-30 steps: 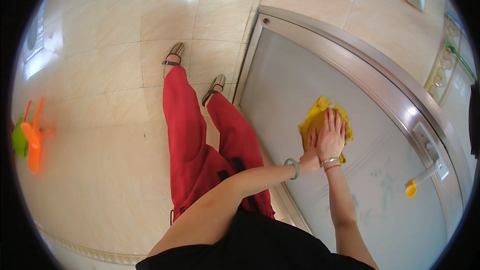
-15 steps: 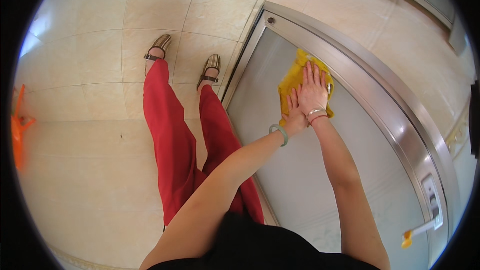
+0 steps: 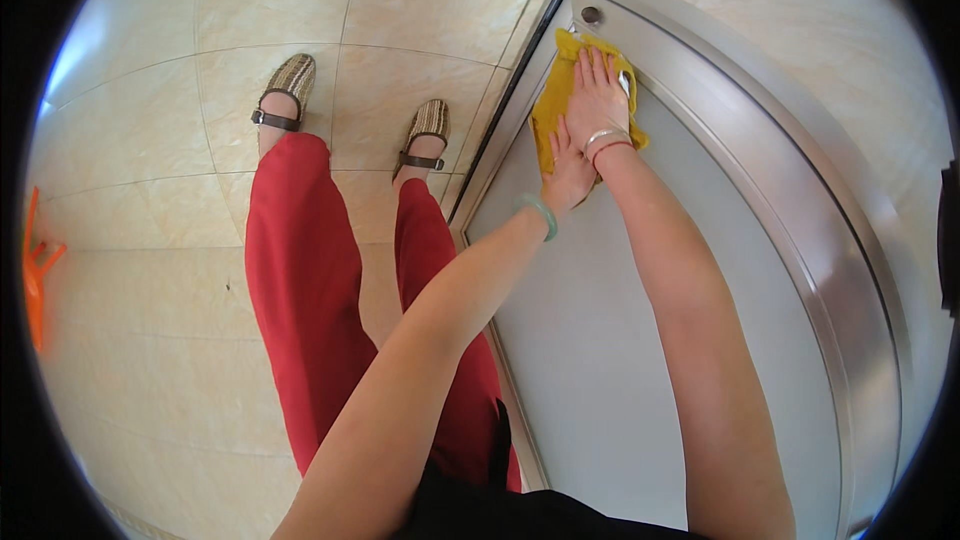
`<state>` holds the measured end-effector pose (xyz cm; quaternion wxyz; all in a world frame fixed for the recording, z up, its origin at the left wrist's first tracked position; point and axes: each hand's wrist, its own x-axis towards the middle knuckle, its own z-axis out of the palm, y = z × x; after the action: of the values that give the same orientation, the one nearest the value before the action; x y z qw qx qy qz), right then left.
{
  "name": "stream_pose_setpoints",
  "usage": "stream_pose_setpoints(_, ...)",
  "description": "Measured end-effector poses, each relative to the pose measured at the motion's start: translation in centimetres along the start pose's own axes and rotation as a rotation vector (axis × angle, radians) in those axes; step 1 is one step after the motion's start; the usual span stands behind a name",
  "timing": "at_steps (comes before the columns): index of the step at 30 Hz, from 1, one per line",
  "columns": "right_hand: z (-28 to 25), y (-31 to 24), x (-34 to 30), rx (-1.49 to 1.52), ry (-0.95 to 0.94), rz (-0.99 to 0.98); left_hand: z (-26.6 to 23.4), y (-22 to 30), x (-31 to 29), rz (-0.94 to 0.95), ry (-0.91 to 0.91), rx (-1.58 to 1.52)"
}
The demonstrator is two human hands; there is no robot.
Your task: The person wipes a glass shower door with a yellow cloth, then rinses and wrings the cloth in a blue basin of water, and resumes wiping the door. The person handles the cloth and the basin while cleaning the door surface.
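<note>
A yellow cloth [image 3: 556, 90] lies against the grey frosted panel [image 3: 610, 340] of a metal-framed door, up by its far corner. My right hand [image 3: 600, 105] presses flat on the cloth, fingers stretched out and a little apart. Just below and to its left, my left hand [image 3: 570, 172] rests on the cloth's near edge with its fingers extended. The two hands are close together, near the right wrist. A green bangle [image 3: 540, 216] circles my left wrist; a silver bangle and a red cord [image 3: 606, 144] are on my right.
The wide metal frame [image 3: 740, 155] curves along the panel's right side, with a round dark fitting [image 3: 591, 15] at its far corner. My feet stand on beige floor tiles [image 3: 270, 10] to the left. An orange object [image 3: 36, 275] shows at the left rim.
Both hands have slid the cloth farther up the panel into its far corner, my arms reaching out more. The view has shifted, and the door handle at lower right has left the picture.
</note>
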<state>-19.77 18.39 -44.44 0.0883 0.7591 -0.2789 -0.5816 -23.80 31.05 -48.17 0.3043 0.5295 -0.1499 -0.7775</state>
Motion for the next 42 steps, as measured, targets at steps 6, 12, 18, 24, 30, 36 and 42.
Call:
stream_pose_setpoints(6,1.0,-3.5,4.0,-0.053,0.014,0.014,-0.7,-7.9,5.6,0.073,-0.001,-0.346)
stream_pose_setpoints(12,1.7,-7.3,2.8,-0.166,-0.12,-0.092,-2.1,-10.8,2.3,0.148,-0.002,-0.297)
stream_pose_setpoints(18,8.0,-14.6,0.0,-0.09,-0.078,-0.216,-1.5,-13.9,-3.0,-0.275,0.176,-1.122)
stream_pose_setpoints(24,12.3,-21.6,-4.4,-0.037,-0.178,-0.498,-0.2,-19.6,-10.6,-0.731,0.142,-0.966)
stream_pose_setpoints(30,13.3,-23.2,-8.4,0.101,-0.421,-0.784,-0.4,-19.3,-15.2,-1.061,-0.156,-0.897)
stream_pose_setpoints(36,8.9,-17.0,-12.6,0.096,-0.444,-0.688,3.8,-13.4,-19.9,-0.71,-0.067,-0.754)
stream_pose_setpoints(42,3.3,-5.2,-14.1,0.105,-0.293,-0.489,7.2,-3.3,-18.4,-0.411,-0.103,-0.261)
